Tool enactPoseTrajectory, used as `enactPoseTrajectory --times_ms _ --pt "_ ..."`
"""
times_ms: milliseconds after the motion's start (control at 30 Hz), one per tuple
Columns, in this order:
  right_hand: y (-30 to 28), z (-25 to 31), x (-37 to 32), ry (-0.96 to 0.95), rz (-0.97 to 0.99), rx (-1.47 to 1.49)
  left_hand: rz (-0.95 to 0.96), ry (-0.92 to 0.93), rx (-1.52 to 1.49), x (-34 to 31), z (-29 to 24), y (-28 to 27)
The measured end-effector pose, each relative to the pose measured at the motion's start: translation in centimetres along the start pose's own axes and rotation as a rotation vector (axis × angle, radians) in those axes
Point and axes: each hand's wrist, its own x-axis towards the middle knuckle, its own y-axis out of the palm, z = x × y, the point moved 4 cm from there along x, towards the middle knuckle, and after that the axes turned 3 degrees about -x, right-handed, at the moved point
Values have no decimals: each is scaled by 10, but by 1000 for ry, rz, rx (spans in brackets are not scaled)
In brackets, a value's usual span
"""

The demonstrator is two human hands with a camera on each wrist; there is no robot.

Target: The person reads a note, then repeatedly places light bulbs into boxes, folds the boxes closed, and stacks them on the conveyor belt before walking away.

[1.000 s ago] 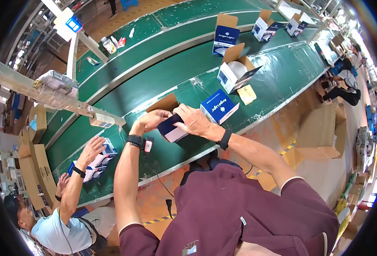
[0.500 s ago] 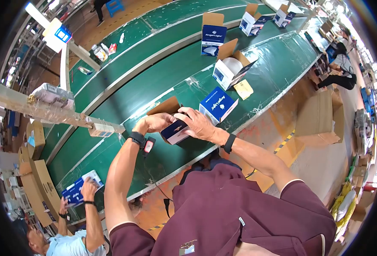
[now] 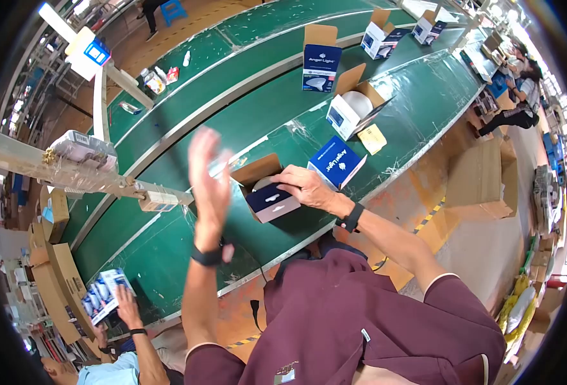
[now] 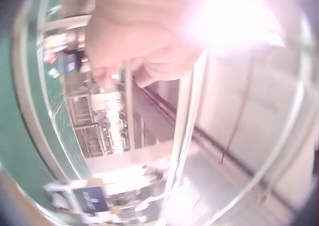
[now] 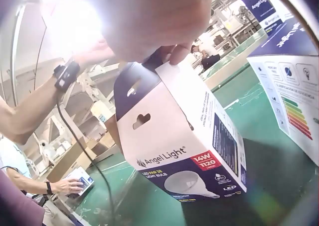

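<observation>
An open Angel Light box (image 3: 274,208) stands on the green bench with a round white item (image 3: 265,184) partly visible inside. My right hand (image 3: 312,190) grips its dark top flap; in the right wrist view the fingers (image 5: 177,54) pinch the edge of the carton (image 5: 167,121). My left hand (image 3: 210,186) is raised to the left of that box, blurred, apart from it, with its fingers extended upward. No held object can be made out in the left wrist view, where the hand (image 4: 142,36) is blurred too.
A blue box (image 3: 337,160) stands just right of the held one. Behind are an open box with a white item (image 3: 344,122), a yellow paper (image 3: 372,139) and several open boxes. A post (image 3: 91,163) crosses at left; another person's hand (image 3: 128,308) holds packaging.
My left hand has let go of the box and moved up and left. My right hand stays on the flap. The box top now shows its white contents. The other person's packaging has shifted.
</observation>
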Motion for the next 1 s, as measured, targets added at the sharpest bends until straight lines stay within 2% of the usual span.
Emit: enactPoseTrajectory --times_ms 33,100,167,267,367,400,433,500,533,633,667,733,767,800,900,1000 --pt "-1 -4 -2 22 17 97 135 81 111 -29 -27 14" --pt "-9 4 -9 -58 85 73 321 27 252 -81 -41 35" --pt "-17 18 -18 -84 150 84 460 -183 159 -126 -27 41" --pt "-24 34 -31 -100 238 52 466 13 319 -151 -20 37" --pt "-11 32 -32 -37 235 -131 457 -188 373 -157 -5 43" --pt "-5 30 -32 -13 217 -223 323 -160 401 -153 -3 48" --pt "4 25 -24 -23 275 -268 332 -117 520 -145 -2 52" --pt "10 28 -17 -172 261 -451 358 -128 582 -137 9 58" --pt "14 22 -23 -121 379 -460 397 -131 583 -139 13 57" --pt "13 12 -32 -185 560 -646 508 -116 585 -140 15 56" --pt "20 4 -37 -195 532 -679 546 -98 591 -142 12 56" --pt "23 2 -37 -199 597 -689 638 -78 692 -143 9 61" --pt "24 1 -36 -203 631 -692 620 -43 729 -147 17 65" --pt "25 1 -36 -183 592 -604 601 -43 729 -149 19 68" --pt "21 1 -36 -232 575 -579 620 -89 786 -154 19 81" --pt "41 7 -32 -216 849 -671 716 -93 875 -160 20 94"
